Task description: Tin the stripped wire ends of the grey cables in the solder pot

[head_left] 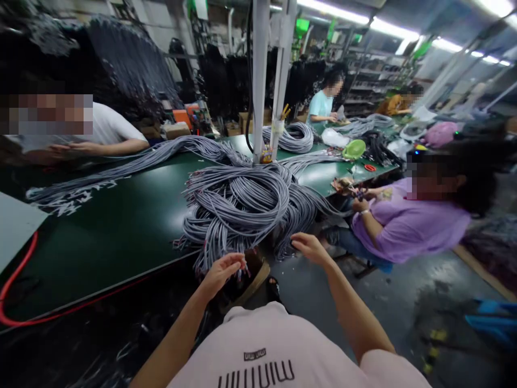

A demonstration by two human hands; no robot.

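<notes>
My left hand [225,270] is at the table's front edge with thumb and fingers drawn together. Stripped cable ends with red tips show right at its fingertips; whether they are in the grip I cannot make out. My right hand [310,248] hovers past the table edge, fingers curled closed, beside the grey cables hanging down there. A small dark spot shows at its fingertips, too small to name. In front of both hands lies a big heap of coiled grey cables [242,196] on the green table [133,231], their ends spilling over the edge.
A white post [260,81] rises behind the heap. At the right sits a person in a purple shirt [420,221]; another in white [115,126] works at the left. A brown carton [256,277] stands below the edge. A red hose [18,269] curves at the left.
</notes>
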